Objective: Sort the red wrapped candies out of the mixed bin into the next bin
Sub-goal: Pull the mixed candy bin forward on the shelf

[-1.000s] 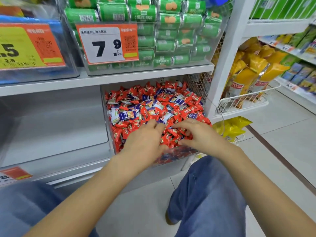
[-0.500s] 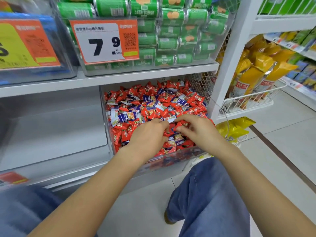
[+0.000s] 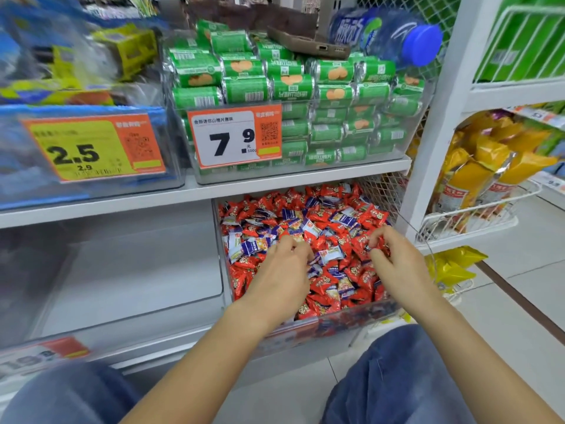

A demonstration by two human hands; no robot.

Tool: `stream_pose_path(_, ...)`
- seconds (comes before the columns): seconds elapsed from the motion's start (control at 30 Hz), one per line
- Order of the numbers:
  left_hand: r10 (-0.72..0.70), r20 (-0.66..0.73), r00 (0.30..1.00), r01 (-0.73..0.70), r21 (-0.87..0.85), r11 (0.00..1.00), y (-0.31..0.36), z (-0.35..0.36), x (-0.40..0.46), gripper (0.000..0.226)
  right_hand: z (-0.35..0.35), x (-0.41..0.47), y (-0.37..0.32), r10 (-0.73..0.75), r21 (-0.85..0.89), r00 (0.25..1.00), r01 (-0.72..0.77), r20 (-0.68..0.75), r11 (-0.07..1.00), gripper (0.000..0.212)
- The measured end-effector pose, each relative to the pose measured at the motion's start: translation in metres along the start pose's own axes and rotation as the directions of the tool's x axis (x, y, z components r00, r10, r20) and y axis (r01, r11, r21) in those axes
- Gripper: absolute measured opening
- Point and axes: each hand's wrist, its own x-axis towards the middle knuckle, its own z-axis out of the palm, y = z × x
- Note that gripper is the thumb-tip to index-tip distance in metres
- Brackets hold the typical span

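Nearest to my cam I see two knees in blue jeans at the frame bottom, w/ both bare forearms reaching fwd over them. Left hand lies palm-down on the candy pile in the mixed bin, fingers curled down into the wrappers near a white-and-blue candy; I cannot tell whether it actually has hold of anything. Right hand sits just beside it, to the right, over the pile, fingers curled and fingertips pinching at a red wrapped candy at the top of the heap; grip looks like a pinch, but the wrapper is partly hidden. Mixed bin is a clear-fronted box on the lower shelf, filled w/ red candies mixed w/ white-and-blue ones. Next bin, directly left on the same shelf, is clear, its grey floor showing. Farther up, on the upper shelf: green snack packs stacked in a clear box, w/ a 7.9 price tag on its front; a 2.5 price tag to the left, blurred. A phone and a blue bottle lie on top of the green packs. Far right: yellow bags in a wire basket.
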Motion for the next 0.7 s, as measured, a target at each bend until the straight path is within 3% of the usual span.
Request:
stream_pose_path(0.1,-0.056,-0.010,0.998,0.056,-0.008,0.998,0.002,-0.010,-0.001,0.023,-0.007,0.000,0.001,0.046,-0.138,0.999,-0.042,0.024,0.990,0.032)
stream_pose_path(0.2,-0.060,0.013,0.998,0.061,-0.030,0.998,0.003,-0.014,-0.004,0.026,-0.013,0.001,0.007,0.025,-0.230,0.999,-0.033,-0.041,0.973,0.048)
stream_pose_path(0.33,-0.027,0.021,0.999,0.029,-0.119,0.992,0.008,-0.010,-0.006,0.022,-0.023,0.000,0.018,0.015,-0.177,0.996,-0.030,-0.087,0.984,0.029)
stream_pose_path(0.43,0.022,0.020,1.000,-0.021,-0.062,0.998,0.012,-0.005,-0.001,0.027,-0.028,-0.001,0.025,-0.028,-0.132,0.998,0.035,0.051,0.991,0.031)
stream_pose_path(0.6,0.013,0.114,0.993,-0.031,0.162,0.986,0.021,0.011,0.005,0.038,-0.021,-0.004,0.026,-0.088,-0.297,0.940,0.192,0.329,0.935,0.029)
stream_pose_path(0.7,-0.036,0.167,0.985,-0.027,0.357,0.934,0.028,0.019,0.007,0.042,-0.011,0.001,0.022,-0.043,-0.451,0.922,0.229,0.386,0.862,0.051)
